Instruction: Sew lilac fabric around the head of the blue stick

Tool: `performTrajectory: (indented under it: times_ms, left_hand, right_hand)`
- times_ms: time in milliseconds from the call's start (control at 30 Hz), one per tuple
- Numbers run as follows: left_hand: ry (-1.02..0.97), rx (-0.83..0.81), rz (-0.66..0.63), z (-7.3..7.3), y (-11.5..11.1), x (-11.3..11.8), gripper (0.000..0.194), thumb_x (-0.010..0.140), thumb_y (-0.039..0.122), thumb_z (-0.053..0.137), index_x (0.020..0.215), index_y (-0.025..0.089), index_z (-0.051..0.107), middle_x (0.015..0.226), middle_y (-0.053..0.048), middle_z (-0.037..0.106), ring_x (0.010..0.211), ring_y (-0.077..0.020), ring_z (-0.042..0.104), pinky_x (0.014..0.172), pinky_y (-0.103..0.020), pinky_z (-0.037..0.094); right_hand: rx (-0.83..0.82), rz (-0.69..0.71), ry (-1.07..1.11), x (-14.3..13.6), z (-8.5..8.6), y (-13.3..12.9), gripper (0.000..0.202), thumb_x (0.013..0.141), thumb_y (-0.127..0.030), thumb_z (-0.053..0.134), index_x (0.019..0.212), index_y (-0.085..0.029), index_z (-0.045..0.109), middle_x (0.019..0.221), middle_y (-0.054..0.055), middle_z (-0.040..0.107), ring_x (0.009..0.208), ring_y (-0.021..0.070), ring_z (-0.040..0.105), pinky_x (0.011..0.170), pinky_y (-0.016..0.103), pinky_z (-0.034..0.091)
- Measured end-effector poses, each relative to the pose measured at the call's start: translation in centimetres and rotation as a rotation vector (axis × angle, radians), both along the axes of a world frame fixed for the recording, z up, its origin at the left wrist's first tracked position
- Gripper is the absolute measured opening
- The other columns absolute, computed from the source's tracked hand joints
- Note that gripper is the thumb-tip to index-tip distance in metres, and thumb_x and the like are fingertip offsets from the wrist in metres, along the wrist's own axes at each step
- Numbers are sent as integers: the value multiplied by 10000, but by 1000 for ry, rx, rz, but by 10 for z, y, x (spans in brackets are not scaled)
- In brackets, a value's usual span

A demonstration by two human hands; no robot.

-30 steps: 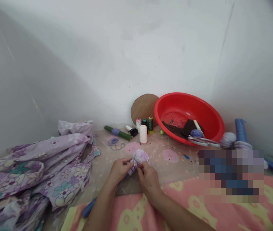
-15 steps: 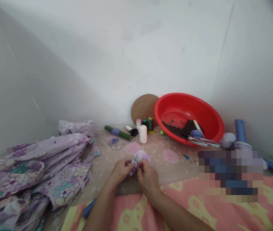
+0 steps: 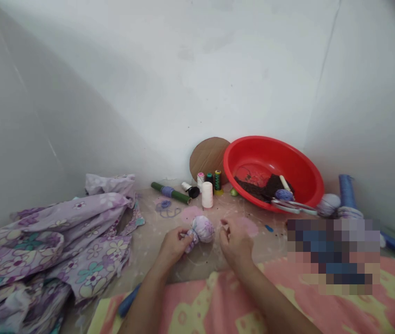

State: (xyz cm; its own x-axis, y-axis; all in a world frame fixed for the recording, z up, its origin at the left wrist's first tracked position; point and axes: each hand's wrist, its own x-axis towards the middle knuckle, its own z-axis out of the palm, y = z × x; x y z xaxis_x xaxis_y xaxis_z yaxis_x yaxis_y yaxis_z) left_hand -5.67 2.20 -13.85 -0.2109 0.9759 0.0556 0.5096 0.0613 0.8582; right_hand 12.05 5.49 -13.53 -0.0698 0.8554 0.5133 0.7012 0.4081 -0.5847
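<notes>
A small round bundle of floral cloth (image 3: 204,228), tied at a narrow neck, is held low over the table by its gathered end. My left hand (image 3: 175,243) pinches that gathered end at the bundle's left. To the right, apart from the bundle, my right hand (image 3: 234,241) has its fingers drawn together; a thin thread seems to run near it, but what the fingertips hold is too small to name. A white thread spool (image 3: 207,195) stands upright just behind the bundle.
Floral fabric (image 3: 93,250) lies heaped at left. Behind are a green stick (image 3: 179,195), small spools (image 3: 217,180), a cardboard disc (image 3: 206,160) and a tilted red basin (image 3: 274,148) with scissors (image 3: 294,207). A pink-yellow cloth (image 3: 193,306) covers the front; a blurred patch sits at right.
My right hand has moved away from the bundle's neck to the right. My left hand still holds the gathered end, and more of the round part shows.
</notes>
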Motion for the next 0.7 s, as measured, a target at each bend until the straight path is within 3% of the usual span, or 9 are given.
performTrajectory:
  times_ms: [100,233,300,367,467,567,633,700]
  left_hand:
    - [9,25,23,0,1,-4,359,657,382,515,844,96,624,661,-57,635,550,-147,554,490,-223,388]
    - [8,31,30,0,1,-7,381,661,397,521,873,98,624,665,-56,637,553,-145,553,501,-223,394]
    - [-3,35,24,2,1,-8,390,666,396,516,886,91,622,675,-62,637,556,-147,552,500,-225,395]
    - [-19,42,24,3,0,-8,393,665,391,514,885,83,622,692,-71,638,563,-148,551,506,-228,396]
    - [-42,23,40,4,1,-9,408,656,388,515,889,71,623,676,-71,633,548,-140,540,500,-225,386]
    - [-64,-5,59,1,3,-10,405,644,370,515,885,65,629,622,-55,614,507,-125,513,468,-213,359]
    - [-87,-13,51,-1,4,-11,383,637,349,514,867,68,636,602,-44,601,489,-115,498,451,-206,345]
    - [-121,-26,42,-3,5,-11,378,631,342,513,865,72,638,582,-33,588,461,-106,480,429,-201,333]
  right_hand:
    - [-35,124,142,5,-8,18,420,660,-146,366,1053,-128,512,1044,97,560,977,203,479,820,309,351]
    - [-280,411,330,-1,-22,32,508,633,-143,375,1132,-141,466,1113,83,539,992,177,490,824,291,373]
    - [-382,501,377,-5,-26,35,459,644,-168,399,1089,-141,509,1007,67,589,876,165,538,733,256,407]
    - [-426,492,363,-6,-28,36,321,676,-219,418,930,-128,592,798,40,615,701,145,543,604,222,400]
    - [-423,410,304,-3,-27,33,247,712,-276,415,595,-127,574,502,-18,478,498,104,438,463,194,305]
    - [-426,510,251,1,-26,29,244,712,-242,413,512,-141,508,445,-53,366,447,75,356,434,182,245]
    - [-436,601,151,3,-25,27,208,694,-199,421,518,-142,516,454,-56,377,455,69,358,442,177,242]
    - [-424,585,10,4,-24,27,190,673,-168,432,516,-142,536,457,-49,414,467,74,383,452,181,247]
